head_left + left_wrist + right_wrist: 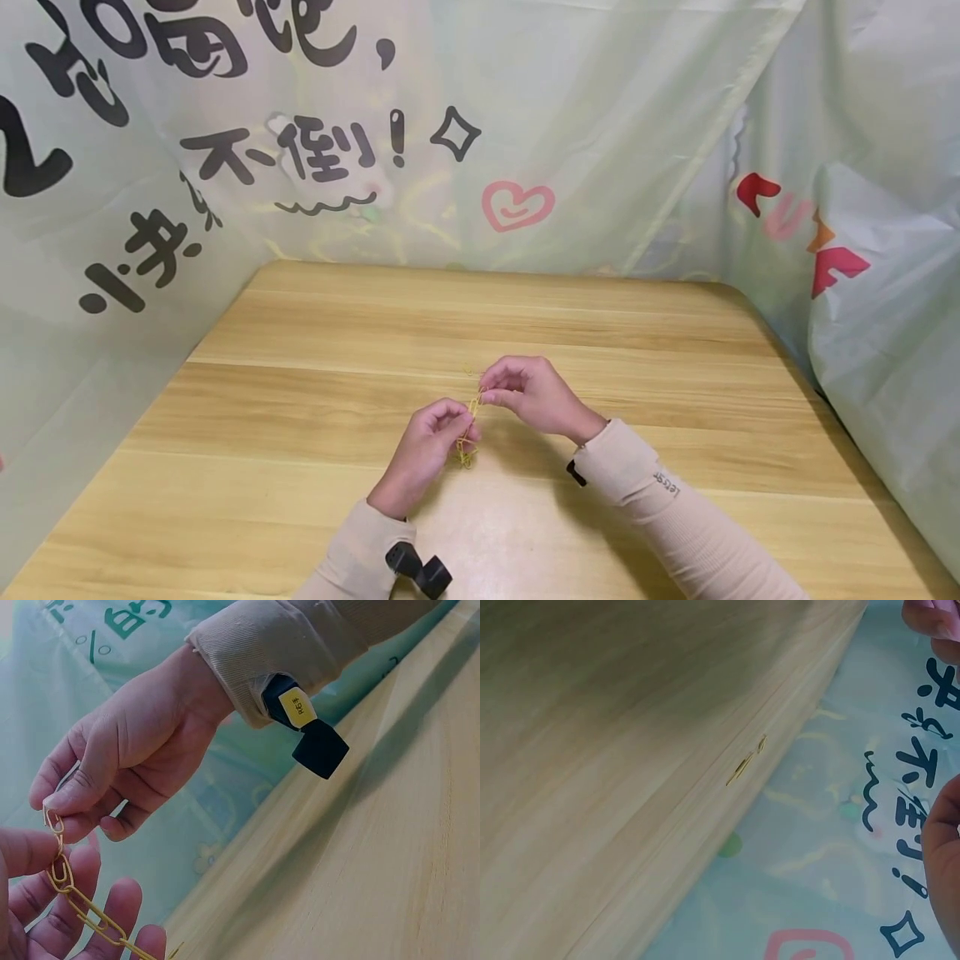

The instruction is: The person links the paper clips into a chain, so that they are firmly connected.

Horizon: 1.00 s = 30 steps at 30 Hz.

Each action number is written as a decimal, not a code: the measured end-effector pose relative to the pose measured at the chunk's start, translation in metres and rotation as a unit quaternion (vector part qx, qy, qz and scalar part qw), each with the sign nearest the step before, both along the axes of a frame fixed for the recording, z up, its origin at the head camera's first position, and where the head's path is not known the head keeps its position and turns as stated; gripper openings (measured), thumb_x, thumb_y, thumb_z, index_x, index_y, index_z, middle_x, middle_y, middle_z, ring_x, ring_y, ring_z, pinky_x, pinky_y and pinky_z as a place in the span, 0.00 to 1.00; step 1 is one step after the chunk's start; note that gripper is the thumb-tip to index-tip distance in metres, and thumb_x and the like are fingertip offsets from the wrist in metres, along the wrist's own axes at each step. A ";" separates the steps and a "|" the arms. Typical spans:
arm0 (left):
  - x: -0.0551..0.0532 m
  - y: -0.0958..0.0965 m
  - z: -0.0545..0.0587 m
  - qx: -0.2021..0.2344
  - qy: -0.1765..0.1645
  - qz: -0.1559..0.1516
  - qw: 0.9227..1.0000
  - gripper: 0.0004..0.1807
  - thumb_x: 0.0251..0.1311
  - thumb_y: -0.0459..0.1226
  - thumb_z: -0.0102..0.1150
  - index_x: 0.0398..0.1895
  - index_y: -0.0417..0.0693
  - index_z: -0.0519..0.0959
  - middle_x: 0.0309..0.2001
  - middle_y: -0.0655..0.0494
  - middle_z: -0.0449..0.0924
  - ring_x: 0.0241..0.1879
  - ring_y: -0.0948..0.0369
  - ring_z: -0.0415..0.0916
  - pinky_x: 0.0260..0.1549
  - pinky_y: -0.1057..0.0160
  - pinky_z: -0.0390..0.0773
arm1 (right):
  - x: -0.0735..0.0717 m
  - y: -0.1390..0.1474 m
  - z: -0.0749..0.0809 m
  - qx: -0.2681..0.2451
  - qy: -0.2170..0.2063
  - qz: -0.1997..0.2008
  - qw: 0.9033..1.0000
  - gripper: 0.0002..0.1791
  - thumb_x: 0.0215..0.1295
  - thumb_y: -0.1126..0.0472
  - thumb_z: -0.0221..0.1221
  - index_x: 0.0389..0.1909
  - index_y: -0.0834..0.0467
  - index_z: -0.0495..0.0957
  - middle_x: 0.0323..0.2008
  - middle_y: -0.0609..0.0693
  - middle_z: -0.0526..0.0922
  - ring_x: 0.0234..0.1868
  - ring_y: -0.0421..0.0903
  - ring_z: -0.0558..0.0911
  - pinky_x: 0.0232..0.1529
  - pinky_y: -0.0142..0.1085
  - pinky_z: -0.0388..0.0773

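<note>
A chain of linked yellow paper clips point(90, 915) runs between the two hands, above the table. My left hand point(426, 448) pinches it partway along between thumb and fingers. Its lower links point(466, 457) dangle below that hand in a loose bunch. At the upper end, my right hand point(534, 395) pinches a paper clip point(54, 820) between thumb and index finger. In the left wrist view the left hand's other fingers point(124, 904) spread behind the links. Only parts of both hands show at the right edge of the right wrist view.
Several loose yellow paper clips point(742, 766) lie on the wooden table point(300, 350) beyond the hands. Printed curtains point(600, 125) hang around the back and sides of the table. A black wrist camera point(418, 570) is strapped at the left sleeve.
</note>
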State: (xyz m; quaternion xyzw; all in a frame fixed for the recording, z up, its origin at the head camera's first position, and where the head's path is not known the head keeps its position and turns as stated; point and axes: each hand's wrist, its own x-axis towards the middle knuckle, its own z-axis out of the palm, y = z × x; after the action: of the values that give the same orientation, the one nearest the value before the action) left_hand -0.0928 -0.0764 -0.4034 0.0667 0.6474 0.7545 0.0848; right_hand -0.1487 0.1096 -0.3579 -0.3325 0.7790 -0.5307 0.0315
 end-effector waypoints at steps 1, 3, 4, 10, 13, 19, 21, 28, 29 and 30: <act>0.000 0.000 0.000 0.000 0.000 0.000 1.000 0.10 0.69 0.30 0.51 0.41 0.25 0.72 0.29 0.50 0.80 0.36 0.51 0.78 0.41 0.56 0.80 | 0.000 0.000 -0.001 0.001 0.005 0.004 1.000 0.05 0.58 0.73 0.64 0.35 0.67 0.81 0.32 0.53 0.83 0.33 0.46 0.83 0.38 0.36 0.82; 0.000 0.000 0.000 -0.002 0.000 0.001 1.000 0.10 0.69 0.30 0.51 0.41 0.25 0.72 0.29 0.50 0.80 0.35 0.51 0.78 0.41 0.56 0.80 | 0.000 0.001 -0.002 0.001 0.015 0.009 1.000 0.04 0.58 0.73 0.65 0.34 0.67 0.81 0.31 0.53 0.84 0.32 0.44 0.82 0.37 0.36 0.82; 0.000 0.000 0.000 -0.002 0.000 0.001 1.000 0.10 0.69 0.30 0.51 0.41 0.25 0.72 0.29 0.50 0.80 0.35 0.51 0.78 0.41 0.56 0.80 | 0.000 0.001 -0.002 0.004 0.021 0.009 1.000 0.03 0.58 0.73 0.65 0.33 0.67 0.82 0.31 0.52 0.84 0.32 0.43 0.82 0.37 0.36 0.82; 0.000 0.000 0.000 -0.002 -0.002 0.001 1.000 0.10 0.69 0.30 0.50 0.41 0.25 0.71 0.29 0.50 0.80 0.35 0.52 0.78 0.41 0.55 0.80 | 0.001 0.001 -0.007 0.030 0.060 0.003 0.998 0.03 0.57 0.71 0.66 0.32 0.62 0.84 0.29 0.48 0.85 0.30 0.39 0.80 0.34 0.35 0.79; 0.001 0.001 0.000 -0.005 -0.001 0.001 1.000 0.10 0.69 0.30 0.50 0.40 0.25 0.72 0.29 0.49 0.80 0.35 0.52 0.78 0.41 0.55 0.80 | 0.001 0.001 -0.007 0.041 0.070 0.001 0.997 0.04 0.58 0.71 0.66 0.32 0.60 0.84 0.30 0.47 0.85 0.31 0.39 0.81 0.36 0.35 0.79; 0.001 0.001 0.001 -0.007 -0.001 0.003 1.000 0.10 0.70 0.30 0.48 0.40 0.26 0.72 0.29 0.49 0.79 0.35 0.51 0.78 0.41 0.55 0.80 | 0.003 -0.001 -0.006 0.033 0.039 0.023 0.998 0.04 0.59 0.73 0.64 0.35 0.65 0.82 0.35 0.53 0.85 0.36 0.43 0.83 0.42 0.36 0.81; 0.001 0.001 0.001 -0.008 0.000 0.003 1.000 0.11 0.70 0.31 0.48 0.40 0.26 0.72 0.29 0.50 0.79 0.35 0.50 0.78 0.41 0.54 0.79 | 0.003 -0.001 -0.005 0.032 0.029 0.025 0.999 0.05 0.59 0.73 0.64 0.37 0.67 0.82 0.36 0.55 0.85 0.37 0.44 0.83 0.42 0.37 0.82; 0.000 0.001 -0.001 -0.006 0.001 -0.004 1.000 0.12 0.72 0.33 0.47 0.41 0.26 0.71 0.29 0.51 0.80 0.34 0.52 0.79 0.42 0.53 0.80 | 0.004 -0.002 -0.004 0.033 0.016 0.032 0.999 0.11 0.56 0.78 0.64 0.40 0.68 0.80 0.35 0.57 0.83 0.35 0.45 0.81 0.39 0.38 0.82; 0.000 0.001 -0.001 -0.005 0.002 -0.005 1.000 0.13 0.72 0.33 0.47 0.41 0.26 0.71 0.29 0.51 0.79 0.34 0.53 0.79 0.42 0.53 0.80 | 0.004 -0.001 -0.004 0.036 0.016 0.034 0.999 0.12 0.55 0.78 0.64 0.41 0.67 0.80 0.34 0.56 0.83 0.35 0.44 0.81 0.39 0.37 0.82; 0.000 0.000 -0.001 -0.006 0.004 -0.006 1.000 0.13 0.72 0.33 0.46 0.42 0.26 0.71 0.29 0.51 0.79 0.34 0.53 0.79 0.42 0.53 0.80 | 0.004 -0.001 -0.004 0.040 0.018 0.035 0.998 0.13 0.55 0.78 0.64 0.41 0.67 0.80 0.34 0.56 0.83 0.35 0.44 0.81 0.38 0.37 0.81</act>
State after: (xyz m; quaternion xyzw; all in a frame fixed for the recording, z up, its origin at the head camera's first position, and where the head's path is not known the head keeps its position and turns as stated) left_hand -0.0931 -0.0759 -0.4049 0.0735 0.6516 0.7500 0.0868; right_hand -0.1443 0.1083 -0.3622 -0.3677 0.7879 -0.4916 0.0494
